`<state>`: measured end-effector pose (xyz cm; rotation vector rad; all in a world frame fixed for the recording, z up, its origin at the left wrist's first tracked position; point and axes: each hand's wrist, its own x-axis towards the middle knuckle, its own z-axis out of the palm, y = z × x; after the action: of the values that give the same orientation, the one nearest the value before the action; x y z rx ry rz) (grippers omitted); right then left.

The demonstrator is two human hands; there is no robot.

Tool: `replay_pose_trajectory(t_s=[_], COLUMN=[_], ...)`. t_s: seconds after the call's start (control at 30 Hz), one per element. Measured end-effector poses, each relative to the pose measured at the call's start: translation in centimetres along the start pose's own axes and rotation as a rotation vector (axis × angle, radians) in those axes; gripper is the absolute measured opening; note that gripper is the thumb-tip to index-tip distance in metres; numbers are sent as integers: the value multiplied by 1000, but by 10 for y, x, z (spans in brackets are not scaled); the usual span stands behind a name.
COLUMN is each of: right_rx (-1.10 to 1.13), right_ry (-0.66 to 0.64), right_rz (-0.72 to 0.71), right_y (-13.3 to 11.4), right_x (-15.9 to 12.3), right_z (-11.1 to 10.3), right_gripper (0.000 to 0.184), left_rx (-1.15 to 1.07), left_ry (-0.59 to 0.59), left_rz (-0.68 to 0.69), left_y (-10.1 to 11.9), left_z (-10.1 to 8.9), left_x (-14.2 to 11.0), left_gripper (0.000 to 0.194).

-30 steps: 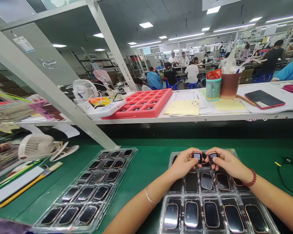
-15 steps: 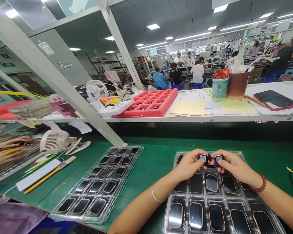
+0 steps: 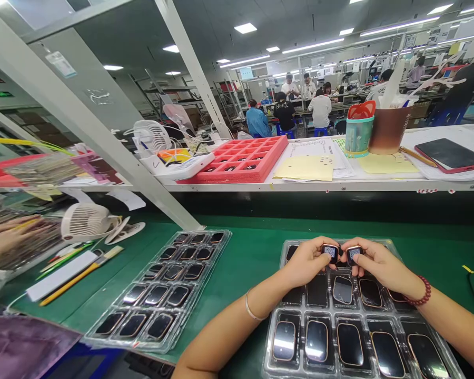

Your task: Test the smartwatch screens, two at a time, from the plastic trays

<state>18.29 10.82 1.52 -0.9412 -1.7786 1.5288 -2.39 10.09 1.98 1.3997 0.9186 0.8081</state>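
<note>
My left hand (image 3: 305, 261) pinches a small dark watch body (image 3: 331, 252) with a white code label facing up. My right hand (image 3: 379, 264) pinches a second watch body (image 3: 354, 253) of the same kind right beside it. Both hands hover over the far rows of a clear plastic tray (image 3: 449, 351) that holds several dark watch screens in pockets. A second clear tray (image 3: 217, 251) of similar screens lies to the left on the green mat.
A white fan (image 3: 86, 221), a yellow pencil (image 3: 69, 284) and a white strip lie at the left, where another person's hand (image 3: 2, 243) works. The shelf behind carries a red foam tray (image 3: 268, 163), papers, two cups and a tablet (image 3: 450, 154). A slanted metal post (image 3: 102, 137) crosses the left.
My hands have kept the two watch bodies side by side over the tray. The view has shifted slightly; the person at the left has moved their hands.
</note>
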Motion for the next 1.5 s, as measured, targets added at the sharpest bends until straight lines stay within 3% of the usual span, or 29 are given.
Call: replay_pose_trajectory(t_s=[0.17, 0.3, 0.4, 0.53, 0.67, 0.9, 1.03, 1.13, 1.37, 1.5], right_rx=[31, 10, 1, 34, 7, 11, 46, 79, 111, 140], right_ry=[1, 15, -3, -9, 24, -21, -32, -34, -9, -5], right_rz=[-40, -35, -51, -39, -35, -63, -86, -67, -39, -22], right_y=[2, 4, 3, 2, 1, 1, 2, 3, 2, 1], right_x=[1, 0, -1, -1, -1, -1, -1, -1, -1, -1], right_z=[-1, -1, 1, 0, 0, 1, 1, 0, -1, -1], right_gripper=[27, 20, 31, 24, 21, 32, 38, 26, 30, 27], left_rx=[32, 5, -20, 15, 42, -53, -58, -24, -40, 12], left_ry=[-35, 3, 37, 44, 71, 26, 14, -2, 52, 31], left_rz=[39, 67, 115, 71, 57, 83, 110, 81, 78, 38], left_y=[-1, -4, -6, -4, -2, -2, -3, -4, -2, 0], left_z=[-1, 0, 0, -2, -2, 0, -1, -2, -2, -2], left_x=[1, 2, 4, 5, 5, 4, 4, 4, 3, 2], left_gripper=[27, 27, 33, 20, 27, 22, 39, 26, 48, 32])
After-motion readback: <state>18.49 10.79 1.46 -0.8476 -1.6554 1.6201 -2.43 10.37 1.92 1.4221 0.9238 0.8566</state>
